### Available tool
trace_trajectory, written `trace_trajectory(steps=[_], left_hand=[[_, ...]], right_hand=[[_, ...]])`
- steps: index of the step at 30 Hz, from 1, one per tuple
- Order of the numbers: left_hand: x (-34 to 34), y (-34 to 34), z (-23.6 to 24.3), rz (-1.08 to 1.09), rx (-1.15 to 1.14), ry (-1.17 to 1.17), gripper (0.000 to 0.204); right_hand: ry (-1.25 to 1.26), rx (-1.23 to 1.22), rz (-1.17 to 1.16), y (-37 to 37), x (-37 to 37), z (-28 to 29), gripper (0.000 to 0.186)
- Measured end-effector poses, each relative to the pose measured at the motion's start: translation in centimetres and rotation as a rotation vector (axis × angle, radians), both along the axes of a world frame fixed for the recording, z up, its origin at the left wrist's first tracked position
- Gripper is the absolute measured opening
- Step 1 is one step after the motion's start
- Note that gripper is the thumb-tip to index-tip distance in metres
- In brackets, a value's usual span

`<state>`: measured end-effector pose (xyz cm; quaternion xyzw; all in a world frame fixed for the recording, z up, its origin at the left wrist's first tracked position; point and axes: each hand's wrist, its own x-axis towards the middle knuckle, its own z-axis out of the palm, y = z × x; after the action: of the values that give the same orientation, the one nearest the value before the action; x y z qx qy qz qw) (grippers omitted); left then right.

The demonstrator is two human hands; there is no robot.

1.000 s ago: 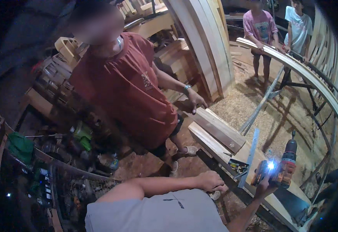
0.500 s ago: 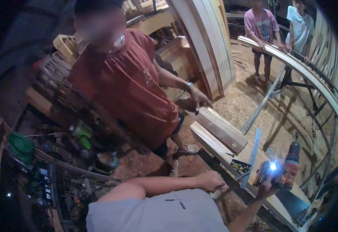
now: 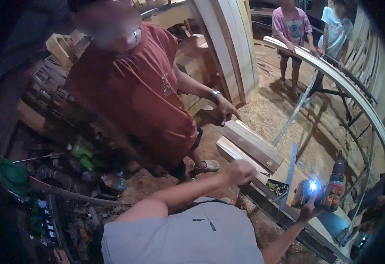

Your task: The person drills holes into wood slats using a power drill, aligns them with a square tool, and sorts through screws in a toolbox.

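A cordless drill (image 3: 334, 187) is in my right hand (image 3: 309, 212), held over the bench at the right with its chuck pointing away from me. A bright light shines near its grip. My left hand (image 3: 241, 172) is closed and blurred by motion, just above the near end of a pale wooden beam (image 3: 234, 152); whatever its fingers hold is hidden. Beyond that beam lies a browner wooden block (image 3: 256, 146). A tray of small items (image 3: 279, 187) and a metal straightedge (image 3: 292, 169) lie between my hands.
A person in a red shirt (image 3: 135, 88) stands across the bench, a hand (image 3: 227, 110) pointing at the block's far end. Two more people stand at the back right by a long curved wooden strip (image 3: 333, 70) on a metal stand. Tall boards (image 3: 227, 44) lean behind; shavings (image 3: 271, 103) cover the floor.
My left hand has moved up and away from my body, toward the pale beam. My right hand still holds the drill. The view has shifted slightly.
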<state>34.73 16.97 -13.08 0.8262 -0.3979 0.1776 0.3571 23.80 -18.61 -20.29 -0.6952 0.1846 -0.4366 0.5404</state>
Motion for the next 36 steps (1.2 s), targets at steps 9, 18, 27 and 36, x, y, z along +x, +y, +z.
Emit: trace_trajectory(steps=[9, 18, 27, 36], left_hand=[[6.6, 3.6, 3.7, 0.415, -0.289, 0.410, 0.029], [5.7, 5.2, 2.4, 0.313, -0.066, 0.288, 0.020], [15.6, 9.1, 0.0, 0.238, 0.909, -0.022, 0.085], [18.2, 9.6, -0.7, 0.175, 1.129, -0.105, 0.069]], right_hand=[[0.063, 0.047, -0.046, 0.1, 0.2, 2.0, 0.038], [0.102, 0.146, -0.030, -0.3, -0.1, 1.2, 0.034], [0.018, 0.202, -0.041, 0.9, 0.3, 1.1, 0.037], [-0.007, 0.166, -0.009, 4.2, 0.5, 7.2, 0.020]])
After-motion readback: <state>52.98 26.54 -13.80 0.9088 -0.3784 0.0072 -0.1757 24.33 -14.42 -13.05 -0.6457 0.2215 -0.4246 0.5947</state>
